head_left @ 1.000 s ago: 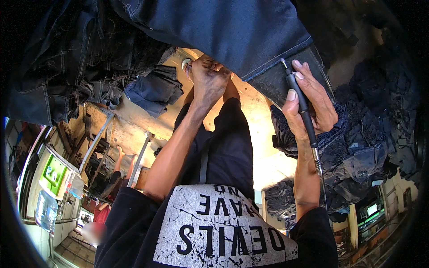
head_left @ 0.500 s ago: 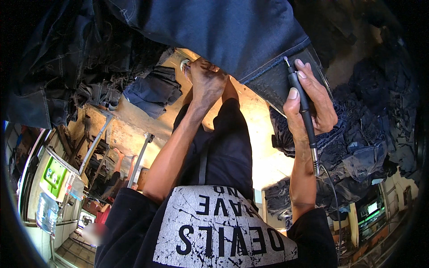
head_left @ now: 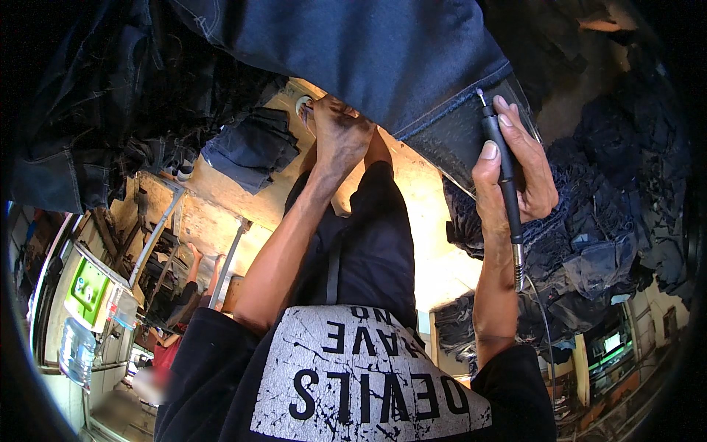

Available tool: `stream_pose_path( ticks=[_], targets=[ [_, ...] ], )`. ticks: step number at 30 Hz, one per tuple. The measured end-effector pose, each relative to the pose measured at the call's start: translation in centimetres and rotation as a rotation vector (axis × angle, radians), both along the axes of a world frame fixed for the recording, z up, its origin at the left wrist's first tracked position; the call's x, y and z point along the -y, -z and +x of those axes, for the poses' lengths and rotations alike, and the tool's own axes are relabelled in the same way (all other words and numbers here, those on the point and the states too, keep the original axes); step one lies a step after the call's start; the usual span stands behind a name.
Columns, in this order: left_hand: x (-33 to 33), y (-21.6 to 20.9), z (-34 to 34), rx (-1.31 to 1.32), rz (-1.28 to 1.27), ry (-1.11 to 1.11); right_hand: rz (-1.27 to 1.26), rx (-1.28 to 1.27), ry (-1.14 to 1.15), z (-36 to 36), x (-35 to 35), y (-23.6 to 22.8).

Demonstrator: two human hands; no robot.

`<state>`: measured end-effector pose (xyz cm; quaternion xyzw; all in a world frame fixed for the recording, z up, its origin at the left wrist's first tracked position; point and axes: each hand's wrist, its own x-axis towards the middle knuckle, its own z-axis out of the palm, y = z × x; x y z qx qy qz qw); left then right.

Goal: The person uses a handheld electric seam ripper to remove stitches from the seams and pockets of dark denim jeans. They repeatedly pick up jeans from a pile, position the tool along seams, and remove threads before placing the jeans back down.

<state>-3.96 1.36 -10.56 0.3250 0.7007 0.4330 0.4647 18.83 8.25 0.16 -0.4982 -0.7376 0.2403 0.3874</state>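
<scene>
A dark blue denim garment is spread over a board that shows past its stitched hem. My left hand is closed at the garment's near edge, gripping the cloth, its fingertips partly hidden. In my right hand is a slim black rotary grinding pen, held between thumb and fingers. Its small pale tip lies close to the frayed hem at the right; whether it touches the cloth I cannot tell. A thin cable hangs from the pen's lower end.
Dark denim pieces hang at the left, and a folded stack lies beside my left forearm. More denim is heaped at the right. A metal post, a water bottle and another person's red clothing appear lower left.
My right hand has shifted the grinding pen slightly right and up along the hem. My left hand and the garment stay nearly in place.
</scene>
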Motion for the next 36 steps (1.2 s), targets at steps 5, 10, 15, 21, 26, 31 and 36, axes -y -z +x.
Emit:
stream_pose_path(
  ticks=[5,10,15,21,26,31,36],
  targets=[
    [-0.5,0.2,-0.4,0.08,0.035,-0.002,-0.033,-0.005,0.06,-0.6,-0.2,-0.9],
    [0.8,-5.5,-3.7,-0.006,-0.18,0.342,-0.15,-0.644,0.393,-0.8,-1.4,-2.7],
    [2.7,-17.0,-11.6,-0.27,0.021,0.205,0.06,-0.451,0.227,-0.3,-2.6,-6.4],
    [-7.1,-18.8,-19.2,-0.708,0.36,0.149,-0.05,-0.089,0.277,-5.0,-3.6,-7.4],
    [-12.4,-13.7,-21.1,-0.776,0.331,0.37,-0.311,-0.108,0.496,-3.2,-3.3,-5.3],
    [-14.9,-14.3,-21.5,-0.957,0.159,0.384,-0.161,-0.163,0.369,-4.4,-4.7,-3.7],
    [-14.8,-15.1,-20.1,-1.022,0.361,0.559,-0.254,-0.117,0.53,1.1,-1.4,-4.7]
  ],
)
